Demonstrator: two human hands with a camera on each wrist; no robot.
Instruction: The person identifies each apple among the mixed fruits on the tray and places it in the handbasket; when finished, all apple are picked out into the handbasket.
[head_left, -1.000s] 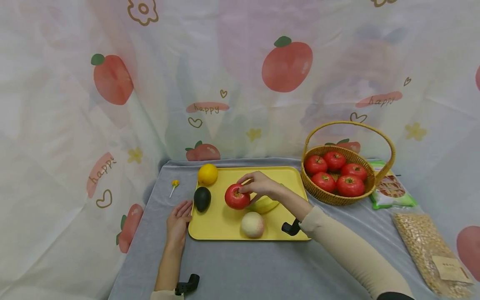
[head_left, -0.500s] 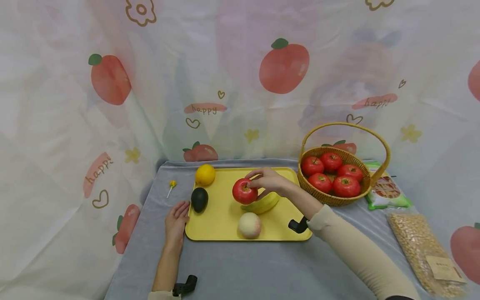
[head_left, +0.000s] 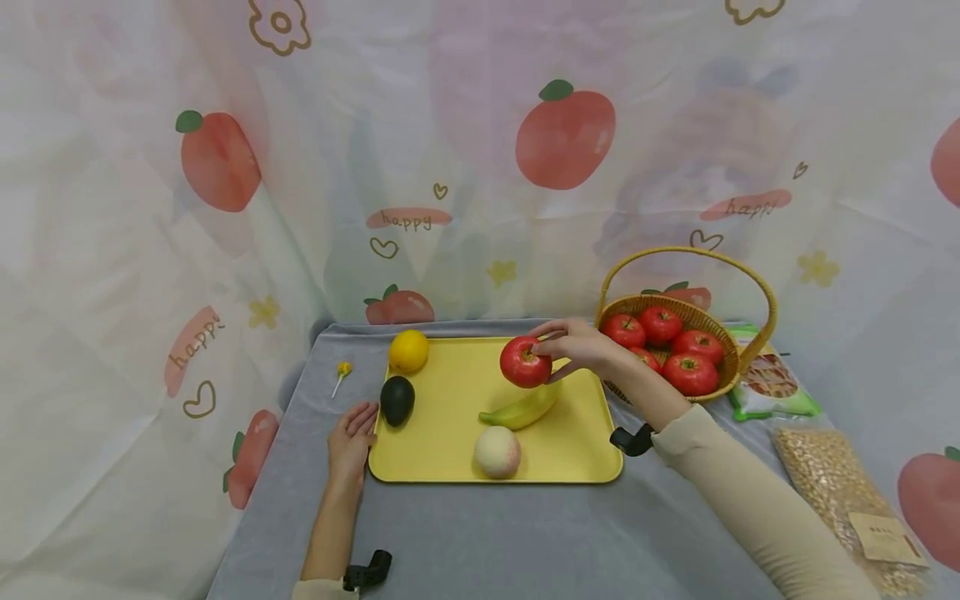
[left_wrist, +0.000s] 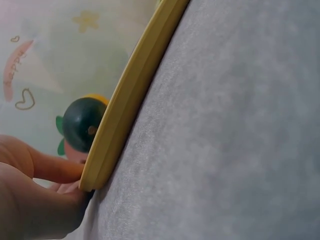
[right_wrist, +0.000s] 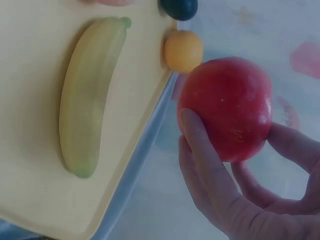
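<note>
My right hand [head_left: 573, 346] grips a red apple [head_left: 525, 362] between thumb and fingers, above the back right part of the yellow tray [head_left: 442, 467]. In the right wrist view the apple [right_wrist: 227, 107] fills the grasp, off the surface. Below and left of it a banana [head_left: 521, 408] lies on the tray. My left hand [head_left: 350, 442] holds the tray's left edge; in the left wrist view, the thumb [left_wrist: 57, 169] meets the rim and the other fingers lie outside it. A peach [head_left: 497, 452], a dark green avocado [head_left: 397, 401] and an orange [head_left: 408, 351] also sit on the tray.
A wicker basket [head_left: 727, 379] with several red apples [head_left: 690, 374] stands at the back right. Beside it lie a green-white packet [head_left: 776, 383] and a bag of pale grains [head_left: 832, 475]. A lollipop [head_left: 342, 375] lies left of the tray on the grey cloth [head_left: 480, 542].
My right hand has carried the apple right and a little back, uncovering the banana and now covering part of the basket. The left hand stays at the tray's edge.
</note>
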